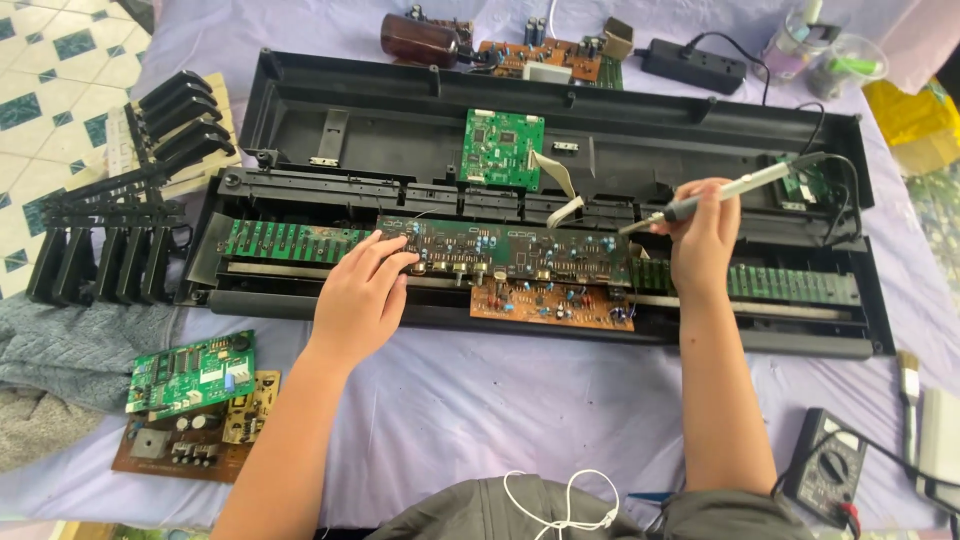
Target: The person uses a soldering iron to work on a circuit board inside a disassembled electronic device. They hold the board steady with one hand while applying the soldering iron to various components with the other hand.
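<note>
An opened black keyboard case (300, 110) lies across the lilac cloth. A long dark green circuit board (520, 252) rests on its front half, with a small brown board (550, 302) below it. My left hand (362, 290) presses flat on the left end of the dark board. My right hand (703, 238) holds a grey soldering iron (715, 196), its tip pointing at the right end of that board. A green square board (502, 149) sits inside the case behind, with a white ribbon cable (560, 180) beside it.
Black key sections (110, 230) lie stacked at the left. Loose circuit boards (190, 395) sit at the front left. A multimeter (828, 470) and a brush (908, 385) lie at the front right. A power strip (693, 65), a brown bottle (418, 40) and more boards sit at the back.
</note>
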